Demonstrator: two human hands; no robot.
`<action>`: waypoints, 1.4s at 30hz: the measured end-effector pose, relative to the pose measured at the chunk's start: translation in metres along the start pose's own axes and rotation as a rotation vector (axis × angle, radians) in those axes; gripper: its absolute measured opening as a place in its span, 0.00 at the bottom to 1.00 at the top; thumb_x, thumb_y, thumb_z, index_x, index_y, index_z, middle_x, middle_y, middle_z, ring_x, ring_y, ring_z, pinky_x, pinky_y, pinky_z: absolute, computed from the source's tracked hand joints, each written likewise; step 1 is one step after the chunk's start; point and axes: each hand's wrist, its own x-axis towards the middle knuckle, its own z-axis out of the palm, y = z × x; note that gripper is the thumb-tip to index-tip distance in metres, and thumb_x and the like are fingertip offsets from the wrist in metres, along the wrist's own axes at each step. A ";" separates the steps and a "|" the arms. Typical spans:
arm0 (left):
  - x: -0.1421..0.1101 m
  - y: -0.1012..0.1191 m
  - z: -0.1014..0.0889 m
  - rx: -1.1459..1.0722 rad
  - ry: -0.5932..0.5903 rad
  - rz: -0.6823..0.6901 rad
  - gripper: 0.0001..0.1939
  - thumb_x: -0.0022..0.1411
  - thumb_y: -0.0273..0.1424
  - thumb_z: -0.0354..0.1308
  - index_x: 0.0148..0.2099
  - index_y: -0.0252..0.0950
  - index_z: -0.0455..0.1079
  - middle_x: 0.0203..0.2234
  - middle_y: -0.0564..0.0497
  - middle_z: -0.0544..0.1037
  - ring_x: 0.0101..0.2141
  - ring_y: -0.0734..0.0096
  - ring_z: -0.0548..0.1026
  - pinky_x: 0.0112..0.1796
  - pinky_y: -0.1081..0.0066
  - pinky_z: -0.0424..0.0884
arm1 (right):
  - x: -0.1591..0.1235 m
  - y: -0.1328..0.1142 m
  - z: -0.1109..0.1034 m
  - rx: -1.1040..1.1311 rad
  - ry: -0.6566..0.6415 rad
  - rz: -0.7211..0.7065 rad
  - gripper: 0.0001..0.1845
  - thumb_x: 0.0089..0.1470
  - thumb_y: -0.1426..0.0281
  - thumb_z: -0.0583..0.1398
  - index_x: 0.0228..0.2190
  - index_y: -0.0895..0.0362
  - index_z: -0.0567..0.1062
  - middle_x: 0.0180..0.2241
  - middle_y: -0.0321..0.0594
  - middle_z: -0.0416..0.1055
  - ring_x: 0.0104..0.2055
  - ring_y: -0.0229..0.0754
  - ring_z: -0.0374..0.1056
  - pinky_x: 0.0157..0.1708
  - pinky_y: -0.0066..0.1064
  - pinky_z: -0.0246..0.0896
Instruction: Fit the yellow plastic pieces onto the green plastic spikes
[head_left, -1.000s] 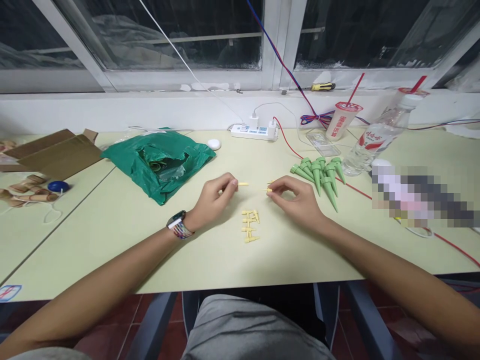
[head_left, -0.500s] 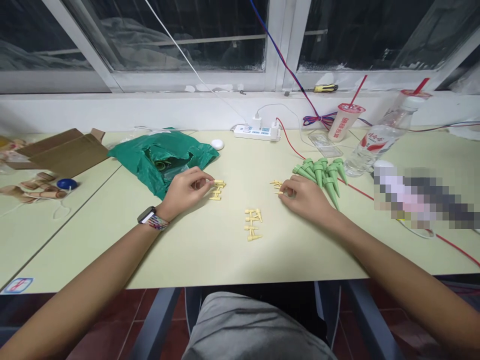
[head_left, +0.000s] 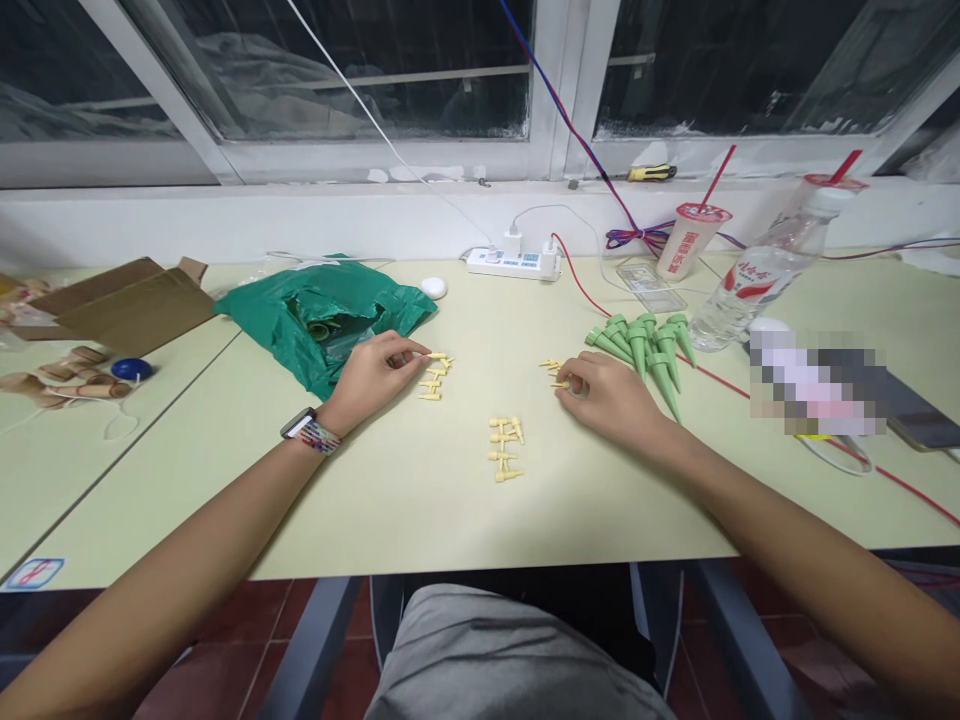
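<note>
My left hand (head_left: pixel 371 378) lies on the pale green table (head_left: pixel 390 500), its fingertips pinching the end of a small yellow plastic peg (head_left: pixel 438 356) at the top of a little group of pegs (head_left: pixel 433 381). My right hand (head_left: pixel 611 392) is curled over the table. Its fingertips touch or nearly touch another small group of yellow pegs (head_left: pixel 553 370), and I cannot tell whether it holds one. Between my hands lies a larger group of yellow pegs (head_left: pixel 504 448). Green plastic cone spikes (head_left: pixel 641 355) stand in a cluster just beyond my right hand.
A crumpled green plastic bag (head_left: pixel 315 325) and a cardboard box (head_left: pixel 127 305) lie to the left. At the back are a power strip (head_left: pixel 510 263), a cup with a red straw (head_left: pixel 694 240) and a water bottle (head_left: pixel 765 280). A red wire (head_left: pixel 720 380) runs along the table.
My hands have moved apart since the earliest frame, the left toward the green bag and the right toward the green spikes. New small peg groups now lie beside each hand.
</note>
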 end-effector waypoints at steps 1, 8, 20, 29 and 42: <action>0.000 0.000 0.000 0.003 -0.007 -0.002 0.15 0.68 0.42 0.60 0.44 0.40 0.84 0.36 0.48 0.80 0.32 0.68 0.74 0.36 0.66 0.68 | 0.000 0.000 0.000 0.001 0.001 -0.001 0.03 0.58 0.72 0.62 0.34 0.54 0.78 0.31 0.40 0.74 0.36 0.45 0.68 0.34 0.35 0.56; 0.000 0.007 -0.002 0.077 0.011 -0.060 0.10 0.65 0.37 0.61 0.38 0.38 0.81 0.33 0.49 0.78 0.31 0.67 0.74 0.35 0.67 0.67 | -0.001 -0.002 -0.001 0.000 -0.016 0.005 0.05 0.58 0.73 0.62 0.35 0.54 0.79 0.32 0.40 0.74 0.38 0.45 0.69 0.35 0.34 0.56; -0.004 0.013 -0.004 0.100 0.024 -0.060 0.09 0.64 0.35 0.59 0.38 0.38 0.79 0.35 0.48 0.78 0.31 0.66 0.75 0.36 0.65 0.69 | -0.002 -0.003 0.000 -0.002 -0.028 0.005 0.05 0.58 0.73 0.62 0.37 0.54 0.78 0.33 0.40 0.75 0.39 0.46 0.70 0.34 0.35 0.54; -0.004 0.018 0.006 -0.042 -0.178 0.188 0.18 0.72 0.41 0.56 0.56 0.40 0.79 0.53 0.44 0.82 0.55 0.54 0.75 0.58 0.54 0.69 | -0.003 -0.010 -0.004 0.075 0.022 -0.057 0.06 0.60 0.73 0.61 0.37 0.54 0.79 0.33 0.40 0.75 0.39 0.46 0.71 0.37 0.37 0.61; -0.007 0.021 0.002 -0.026 -0.155 0.183 0.15 0.72 0.36 0.54 0.50 0.39 0.81 0.47 0.46 0.83 0.49 0.57 0.77 0.54 0.57 0.70 | -0.013 -0.026 0.011 0.207 -0.095 -0.598 0.17 0.66 0.77 0.55 0.48 0.54 0.81 0.44 0.47 0.76 0.47 0.49 0.70 0.45 0.43 0.69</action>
